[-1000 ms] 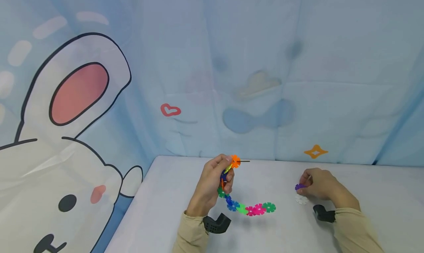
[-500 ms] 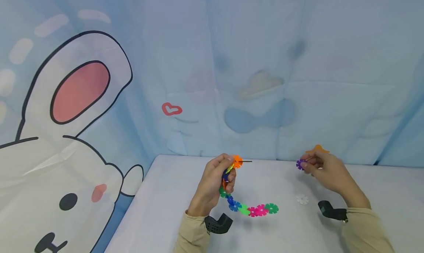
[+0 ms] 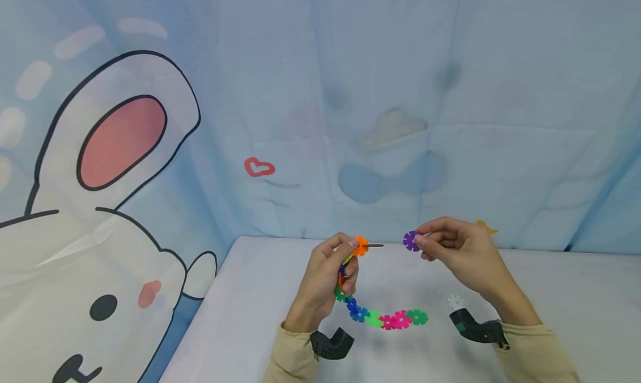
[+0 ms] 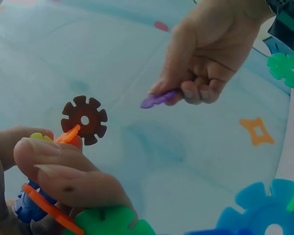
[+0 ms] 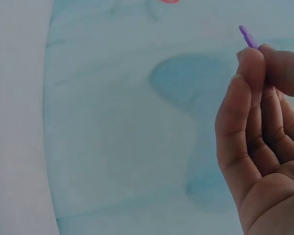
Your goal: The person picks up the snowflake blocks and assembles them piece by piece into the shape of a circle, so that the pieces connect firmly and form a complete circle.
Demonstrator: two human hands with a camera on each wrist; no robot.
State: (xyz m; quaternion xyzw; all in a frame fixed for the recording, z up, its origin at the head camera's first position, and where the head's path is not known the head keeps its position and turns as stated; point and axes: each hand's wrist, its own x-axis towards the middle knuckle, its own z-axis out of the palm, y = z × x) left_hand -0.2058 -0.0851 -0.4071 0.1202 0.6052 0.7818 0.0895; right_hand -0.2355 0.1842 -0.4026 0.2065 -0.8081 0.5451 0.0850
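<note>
My left hand grips one end of a chain of notched plastic snowflake discs. At that end an orange disc pokes out above the fingertips, with a brown disc joined to it, edge-on in the head view. The rest of the chain hangs down and curves right to a green disc, through blue, light green and pink discs. Between thumb and fingertips my right hand pinches a purple disc in the air, right of the brown disc and apart from it.
A loose white disc lies on the white table, partly behind the right wrist's black camera. Another black camera is on the left wrist. A light blue printed curtain hangs behind the table.
My right hand has lifted the purple disc from beside the white disc and carried it left, toward the brown disc. The left hand keeps its grip, nearly still.
</note>
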